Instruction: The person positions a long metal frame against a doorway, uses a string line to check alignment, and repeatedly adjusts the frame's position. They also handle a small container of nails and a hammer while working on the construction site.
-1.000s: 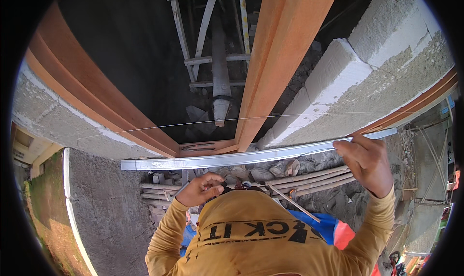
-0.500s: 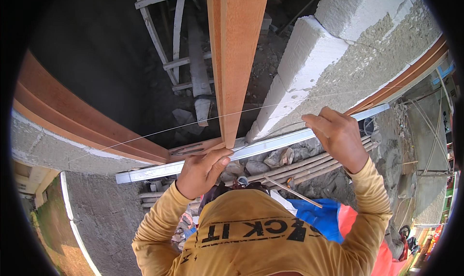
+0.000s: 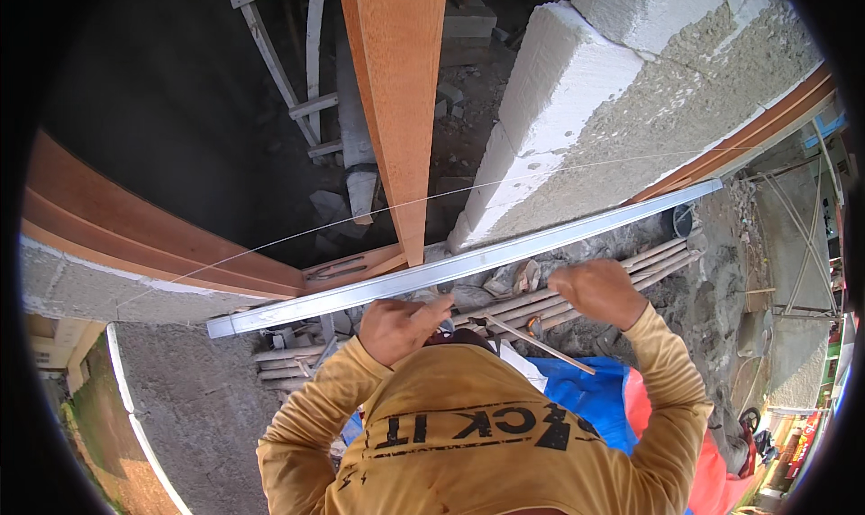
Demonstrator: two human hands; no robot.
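Nearest us, our left hand curls just below the metal bar, where half a second earlier its fingers overlap it; our right hand is now lower, clear of the bar and in front of the slim poles. Our hands stay apart, and we cannot tell whether either pinches anything. Beyond them, the bar still slants past the foot of the wooden post, which now appears farther left
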